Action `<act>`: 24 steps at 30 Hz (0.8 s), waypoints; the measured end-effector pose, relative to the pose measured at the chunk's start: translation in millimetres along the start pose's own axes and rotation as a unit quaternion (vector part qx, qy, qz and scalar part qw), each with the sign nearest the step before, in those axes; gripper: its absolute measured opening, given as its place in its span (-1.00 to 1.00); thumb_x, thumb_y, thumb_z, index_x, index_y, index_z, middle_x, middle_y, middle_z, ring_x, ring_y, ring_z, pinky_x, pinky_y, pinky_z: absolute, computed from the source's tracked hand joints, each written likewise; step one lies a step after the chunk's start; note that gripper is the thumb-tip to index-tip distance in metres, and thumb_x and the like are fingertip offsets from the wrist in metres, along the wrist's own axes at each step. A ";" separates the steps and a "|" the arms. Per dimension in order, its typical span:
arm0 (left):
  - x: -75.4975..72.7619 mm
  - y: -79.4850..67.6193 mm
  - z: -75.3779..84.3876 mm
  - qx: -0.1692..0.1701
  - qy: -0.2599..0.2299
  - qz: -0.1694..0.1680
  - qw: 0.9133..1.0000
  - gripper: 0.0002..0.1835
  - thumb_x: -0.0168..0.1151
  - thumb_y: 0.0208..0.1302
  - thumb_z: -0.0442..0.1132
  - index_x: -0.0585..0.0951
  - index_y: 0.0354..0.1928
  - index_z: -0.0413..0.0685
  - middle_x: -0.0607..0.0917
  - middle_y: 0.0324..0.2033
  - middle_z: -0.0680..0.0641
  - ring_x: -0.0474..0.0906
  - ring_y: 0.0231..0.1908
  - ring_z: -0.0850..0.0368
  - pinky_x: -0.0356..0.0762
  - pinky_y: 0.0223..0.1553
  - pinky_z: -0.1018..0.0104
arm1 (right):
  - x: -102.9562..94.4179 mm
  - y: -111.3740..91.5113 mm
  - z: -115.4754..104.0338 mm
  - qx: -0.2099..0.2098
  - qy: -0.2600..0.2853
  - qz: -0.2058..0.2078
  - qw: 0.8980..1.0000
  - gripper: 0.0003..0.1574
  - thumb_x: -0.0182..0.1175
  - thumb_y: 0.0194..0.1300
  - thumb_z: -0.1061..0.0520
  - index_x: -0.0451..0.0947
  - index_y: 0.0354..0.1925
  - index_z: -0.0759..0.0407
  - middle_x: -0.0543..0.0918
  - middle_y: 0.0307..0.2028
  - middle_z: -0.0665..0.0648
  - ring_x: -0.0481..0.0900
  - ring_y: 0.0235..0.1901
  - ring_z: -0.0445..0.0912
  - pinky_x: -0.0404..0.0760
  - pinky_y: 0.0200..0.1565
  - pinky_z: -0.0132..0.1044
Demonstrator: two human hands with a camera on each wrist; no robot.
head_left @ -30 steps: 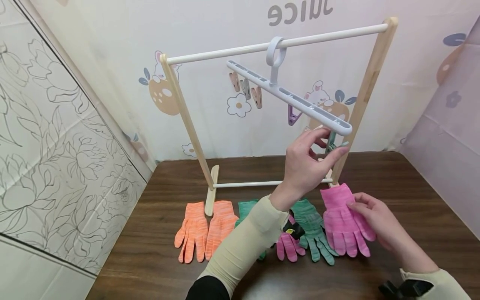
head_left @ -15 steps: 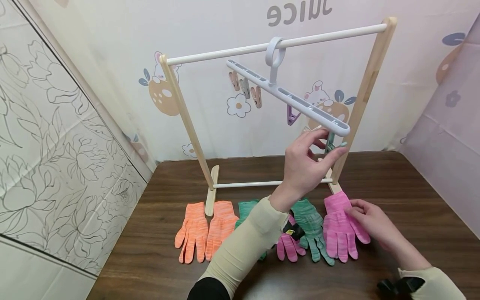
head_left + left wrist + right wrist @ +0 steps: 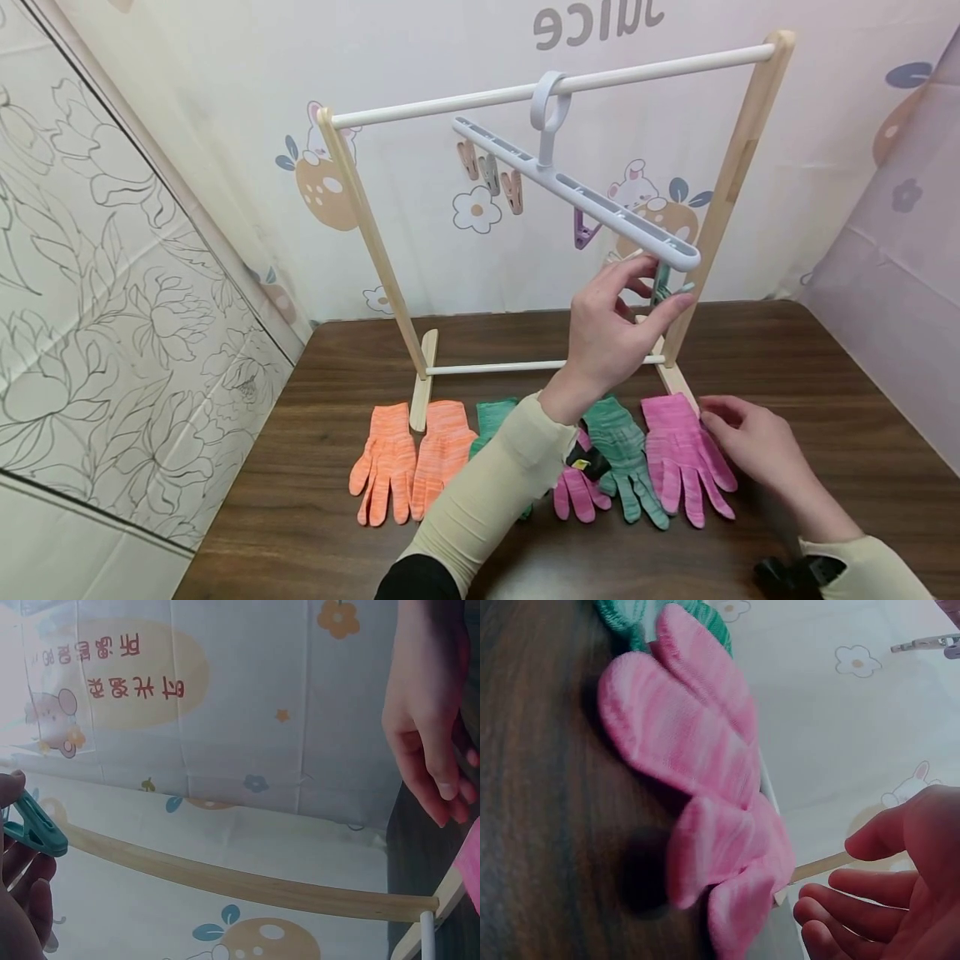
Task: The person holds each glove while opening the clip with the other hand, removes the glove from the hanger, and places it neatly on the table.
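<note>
My left hand (image 3: 609,327) is raised under the near end of a white clip hanger (image 3: 600,207). Between its thumb and fingers it pinches a green clothespin (image 3: 37,831), which hangs from that end. A pink glove (image 3: 678,446) lies flat on the table, cuff toward the rack and fingers toward me. Just right of its cuff is my right hand (image 3: 756,440), palm down with fingers loosely bent. In the right wrist view those fingers (image 3: 870,911) are apart from the glove and hold nothing.
The hanger hangs from a wooden rack's white rod (image 3: 660,77). Other clothespins (image 3: 489,175) and a purple one (image 3: 583,229) dangle from it. Left of the pink glove lie a green glove (image 3: 618,450), another pink glove (image 3: 577,492) and orange gloves (image 3: 390,458). My left forearm partly covers the row.
The pink glove was held up by the right hand and has come down flat on the table. The right hand has let go. The left hand keeps its place on the clothespin.
</note>
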State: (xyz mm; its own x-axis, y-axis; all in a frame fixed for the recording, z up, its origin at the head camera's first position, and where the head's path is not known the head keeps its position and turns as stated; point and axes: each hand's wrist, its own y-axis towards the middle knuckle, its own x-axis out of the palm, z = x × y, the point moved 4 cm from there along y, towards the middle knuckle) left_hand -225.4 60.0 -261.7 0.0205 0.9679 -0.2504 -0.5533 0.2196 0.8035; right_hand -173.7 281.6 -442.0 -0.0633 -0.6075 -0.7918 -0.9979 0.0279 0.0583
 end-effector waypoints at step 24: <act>-4.6 -22.5 -16.0 -0.016 0.003 -0.016 1.000 -0.87 0.26 0.36 -0.29 0.64 -0.13 -0.19 0.70 -0.32 -0.03 0.49 -0.40 0.41 0.52 -0.37 0.56 | -14.0 -8.2 -36.3 -0.026 0.015 0.049 0.998 -0.65 0.17 0.44 -0.01 0.62 0.03 0.20 0.69 -0.08 0.33 0.66 -0.15 0.26 0.56 -0.26 0.04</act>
